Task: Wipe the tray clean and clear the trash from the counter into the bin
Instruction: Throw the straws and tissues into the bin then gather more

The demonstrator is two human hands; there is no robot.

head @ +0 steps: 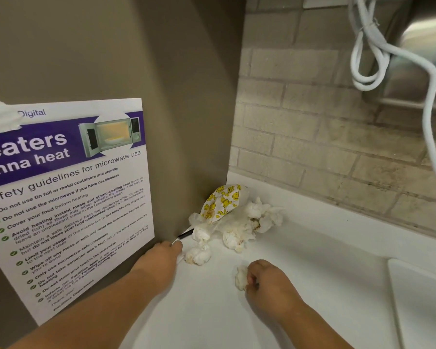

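side panel (111,46): brown-grey, vertical, fills left half, meets counter at its base
counter (312,248): white, runs from panel base out to the right, low upstand at back along tile wall
tile wall (312,109): beige brick-pattern tiles behind counter
poster (68,197): microwave safety sheet stuck on side panel, purple header, green-tick list; crumpled white tape (0,117) on its top-left corner
steel appliance (418,59): top right, above counter, partly out of frame; white cord (378,54) looped in front of it, one strand drops off right edge
tray (418,311): white, lower right on counter, one rounded corner visible, rest cut by frame; well apart from both hands
trash pile (237,222): back-left corner of counter, against panel base; crumpled stained tissues + thin plastic
smiley wrapper (222,200): white w/ yellow smiley faces, on top of pile, leaning on panel
left hand (161,258): back of hand up, at panel base, just beside pile; fingertips tucked under, can't tell if pinching anything
right hand (267,283): on counter nearer cam, apart from pile; fingers curled tight around tissue wad (241,278), which sticks out left of the fist
loose wad (198,255): stained, on counter just right of L fingertips, between L hand and pile
black stick (185,234): thin, at panel base, one end under pile, other near L fingertips; can't tell what it is
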